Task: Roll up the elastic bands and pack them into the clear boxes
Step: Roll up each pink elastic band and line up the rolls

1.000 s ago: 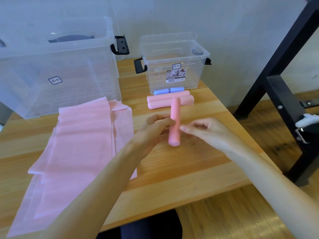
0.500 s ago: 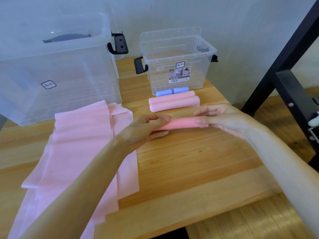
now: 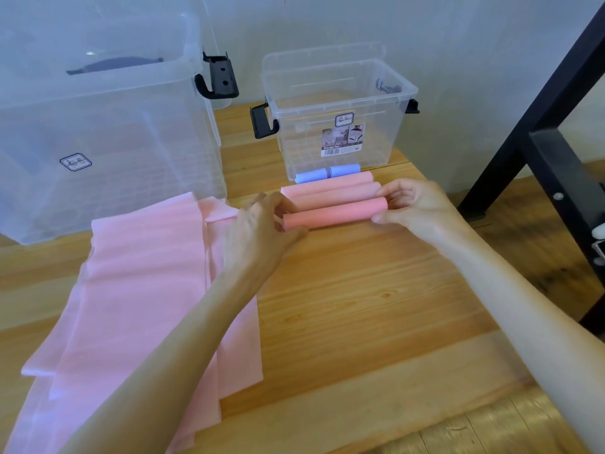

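On the desk (image 3: 376,290), left hand (image 3: 262,227) and right hand (image 3: 415,208) pinching the ends of a pink roll (image 3: 334,214), just beside two pink rolls (image 3: 327,193), blue rolls (image 3: 327,173), small clear box (image 3: 340,126) behind, flat pink bands (image 3: 140,273) left, large clear box (image 3: 98,126) beyond.

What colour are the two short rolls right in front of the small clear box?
Light blue, clearest in the head view.

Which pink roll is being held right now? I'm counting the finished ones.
The pink roll nearest the person, a left hand and right hand at its ends. The other two pink rolls lie untouched behind it.
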Motion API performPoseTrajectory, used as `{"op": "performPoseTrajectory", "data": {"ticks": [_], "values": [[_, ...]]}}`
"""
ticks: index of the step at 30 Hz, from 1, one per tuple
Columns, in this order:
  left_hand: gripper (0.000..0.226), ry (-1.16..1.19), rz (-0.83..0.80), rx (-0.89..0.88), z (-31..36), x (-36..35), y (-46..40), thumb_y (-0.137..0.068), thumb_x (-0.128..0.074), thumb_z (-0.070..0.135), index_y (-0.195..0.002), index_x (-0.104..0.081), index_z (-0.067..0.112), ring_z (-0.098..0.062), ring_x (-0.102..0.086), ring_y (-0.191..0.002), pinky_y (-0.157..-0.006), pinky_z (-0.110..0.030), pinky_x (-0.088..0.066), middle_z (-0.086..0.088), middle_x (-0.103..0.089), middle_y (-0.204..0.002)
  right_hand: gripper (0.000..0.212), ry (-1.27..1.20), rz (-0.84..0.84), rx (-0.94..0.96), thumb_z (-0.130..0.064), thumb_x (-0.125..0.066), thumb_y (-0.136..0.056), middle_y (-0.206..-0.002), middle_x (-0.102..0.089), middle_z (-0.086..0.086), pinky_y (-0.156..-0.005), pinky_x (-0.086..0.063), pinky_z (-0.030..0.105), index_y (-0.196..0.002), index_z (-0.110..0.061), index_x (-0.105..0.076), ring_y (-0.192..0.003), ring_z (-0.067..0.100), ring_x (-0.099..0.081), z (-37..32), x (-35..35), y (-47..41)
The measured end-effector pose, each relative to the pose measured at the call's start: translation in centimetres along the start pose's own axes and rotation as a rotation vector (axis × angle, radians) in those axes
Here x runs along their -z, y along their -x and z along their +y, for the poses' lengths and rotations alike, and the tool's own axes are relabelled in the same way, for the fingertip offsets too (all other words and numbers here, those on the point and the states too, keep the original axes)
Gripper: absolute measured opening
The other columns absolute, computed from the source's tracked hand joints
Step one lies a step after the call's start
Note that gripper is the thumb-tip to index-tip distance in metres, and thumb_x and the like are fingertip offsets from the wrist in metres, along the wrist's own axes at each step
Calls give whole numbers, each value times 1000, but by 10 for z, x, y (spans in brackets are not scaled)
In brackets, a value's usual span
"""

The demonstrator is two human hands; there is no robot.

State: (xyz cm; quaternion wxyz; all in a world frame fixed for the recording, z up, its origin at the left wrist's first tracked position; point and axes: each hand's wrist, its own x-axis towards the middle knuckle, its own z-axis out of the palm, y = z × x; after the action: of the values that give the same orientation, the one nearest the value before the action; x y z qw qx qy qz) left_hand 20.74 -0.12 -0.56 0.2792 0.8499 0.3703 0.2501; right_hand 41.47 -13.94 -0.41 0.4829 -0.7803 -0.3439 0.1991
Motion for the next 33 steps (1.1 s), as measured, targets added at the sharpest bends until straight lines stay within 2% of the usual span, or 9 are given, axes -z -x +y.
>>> {"op": "performPoseTrajectory", "data": {"ticks": [3,8,15,18,21,24,28,31,33], "values": [[32,3,37,0,-2,-3,-1,-72,-84,28,-95,-62,23,3,-59,-72,-70,-33,-53,10,-58,-98,34,87,63,46,-3,-85,-70,-97,-67,2,-75,-46,13,-95,-17,-67,-86,14,-61,2,-8,-4],[32,51,54,-37,-2,-9,-3,-73,-83,21,-96,-60,19,3,-58,-73,-74,-37,-54,6,-54,-101,31,171,135,100,-4,-83,-74,-93,-65,-2,-64,-40,0,-98,-15,-67,-78,10,-59,3,-14,-3],[35,138,24,-8,-4,-7,-3,-76,-82,16,-103,-60,17,6,-57,-71,-76,-28,-53,1,-56,-103,40,167,142,99,-4,-83,-74,-102,-65,-1,-68,-42,3,-110,-12,-65,-78,6,-61,5,-11,0],[35,134,28,-14,-1,-9,-3,-77,-81,16,-104,-59,17,4,-57,-73,-77,-31,-54,3,-54,-103,36,159,170,104,0,-79,-77,-102,-68,4,-66,-42,-1,-110,-8,-66,-81,13,-62,4,-11,1],[39,126,26,-11,-1,-10,-3,-77,-80,18,-109,-58,18,3,-57,-75,-78,-35,-55,2,-53,-107,36,162,170,101,1,-78,-78,-101,-67,3,-65,-42,-2,-111,-8,-66,-80,11,-62,2,-11,3],[49,99,23,3,-3,-7,-2,-76,-81,20,-118,-55,20,6,-56,-74,-76,-33,-54,1,-53,-112,41,166,159,91,-2,-80,-76,-102,-65,0,-65,-42,1,-112,-12,-64,-78,8,-61,1,-11,5],[56,95,16,4,-1,-4,0,-76,-81,23,-125,-54,21,8,-55,-75,-76,-31,-52,2,-51,-117,48,157,150,82,-5,-83,-74,-106,-64,1,-76,-46,16,-117,-13,-62,-82,11,-61,-2,-10,7],[57,97,11,1,0,-4,2,-76,-81,24,-126,-54,22,8,-55,-75,-75,-28,-50,2,-52,-119,49,167,142,81,-7,-83,-74,-105,-62,-1,-70,-43,9,-118,-15,-61,-79,5,-60,-3,-10,10],[58,94,10,-6,-1,-4,2,-76,-81,24,-127,-54,21,9,-54,-76,-74,-26,-48,2,-52,-121,51,170,140,80,-7,-83,-74,-106,-62,-1,-71,-44,11,-119,-15,-61,-80,6,-60,-3,-10,11]]}}
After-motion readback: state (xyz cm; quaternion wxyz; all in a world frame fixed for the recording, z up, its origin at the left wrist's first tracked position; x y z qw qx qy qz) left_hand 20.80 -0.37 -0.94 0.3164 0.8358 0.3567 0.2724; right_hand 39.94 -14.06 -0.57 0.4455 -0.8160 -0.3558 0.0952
